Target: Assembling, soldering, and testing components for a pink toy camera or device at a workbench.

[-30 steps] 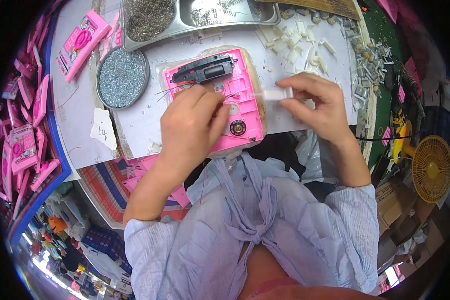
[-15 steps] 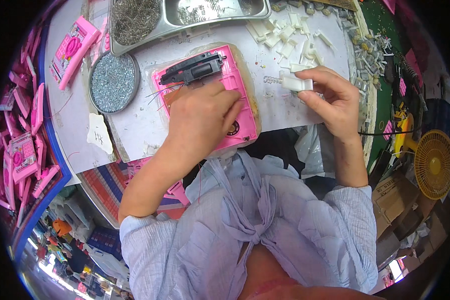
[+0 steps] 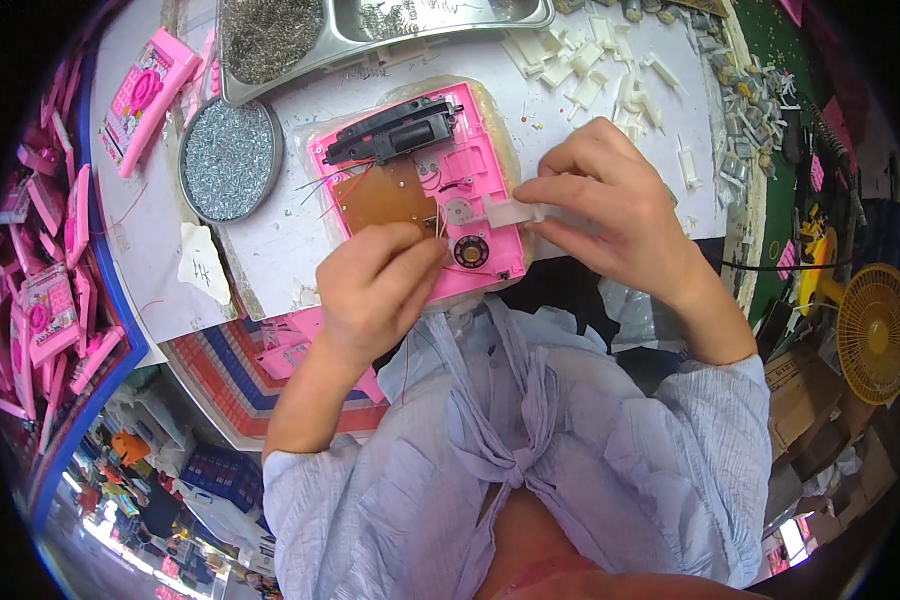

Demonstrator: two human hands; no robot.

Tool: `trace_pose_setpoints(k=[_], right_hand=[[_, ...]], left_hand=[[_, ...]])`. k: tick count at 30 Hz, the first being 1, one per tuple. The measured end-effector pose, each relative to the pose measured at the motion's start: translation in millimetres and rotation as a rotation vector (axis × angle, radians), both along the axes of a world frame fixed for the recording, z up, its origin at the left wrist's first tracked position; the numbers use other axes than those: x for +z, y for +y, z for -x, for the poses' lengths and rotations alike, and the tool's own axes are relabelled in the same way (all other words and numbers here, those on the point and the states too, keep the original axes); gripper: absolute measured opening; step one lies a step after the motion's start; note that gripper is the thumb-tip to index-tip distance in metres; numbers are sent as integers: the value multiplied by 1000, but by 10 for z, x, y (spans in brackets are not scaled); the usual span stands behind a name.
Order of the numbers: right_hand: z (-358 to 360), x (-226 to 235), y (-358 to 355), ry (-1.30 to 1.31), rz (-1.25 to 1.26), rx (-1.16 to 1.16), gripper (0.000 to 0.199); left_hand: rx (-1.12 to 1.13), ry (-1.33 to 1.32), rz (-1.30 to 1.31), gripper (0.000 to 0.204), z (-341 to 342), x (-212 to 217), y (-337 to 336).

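1. Two hands share one small job, and that is where the risk lies. My left hand (image 3: 375, 290) has its fingers curled and pressed together on the near edge of the pink toy shell (image 3: 420, 190), which lies open near the front edge of the worktable (image 3: 160, 230), just beside the round dish of screws (image 3: 228, 160).
2. My right hand (image 3: 610, 200) pinches a small white plastic part (image 3: 515, 212) between thumb and fingertips, right at the shell's right edge. If the pinch slackens, I judge the part could fall into the shell or off the table's front edge into my lap.
3. Thin red wires (image 3: 325, 185) trail out from the brown circuit board (image 3: 385, 195). A careless knuckle could snag one and pull it loose.
4. If my left hand lifts, the shell may slide on the paper under it and the part would miss its seat beside the small round speaker (image 3: 471, 250).
5. White pieces (image 3: 580, 70) lie scattered toward the far edge; a sweep of my wrist could scatter them further.
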State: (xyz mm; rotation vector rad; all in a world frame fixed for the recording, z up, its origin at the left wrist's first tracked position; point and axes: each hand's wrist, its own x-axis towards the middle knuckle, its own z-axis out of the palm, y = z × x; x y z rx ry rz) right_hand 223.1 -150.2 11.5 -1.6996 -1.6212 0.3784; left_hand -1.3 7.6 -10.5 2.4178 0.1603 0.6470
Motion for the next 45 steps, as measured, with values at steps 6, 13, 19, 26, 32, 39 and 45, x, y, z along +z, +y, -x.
trace_pose_setpoints(k=[6, 13, 19, 26, 32, 39, 45], right_hand=[[100, 11, 177, -189, -28, 43, 24], [94, -42, 236, -204, -51, 84, 22], [93, -42, 244, -133, -43, 134, 32], [-80, -390, 328, 155, -156, 280, 28], [168, -188, 314, -70, 52, 162, 25], [-346, -158, -116, -32, 46, -169, 33], [-1216, -87, -487, -402, 277, -563, 21]], left_hand=[[-141, 18, -71, 29, 5, -72, 62], [130, -57, 258, 24, 25, -111, -25], [-19, -94, 112, 26, 16, -163, 34], [-62, -92, 121, 26, 1, -202, 39], [-63, -42, 124, 26, -28, -173, 38], [-94, 60, 63, 23, -6, -102, 28], [-141, 199, 22, 21, -47, 54, 44]])
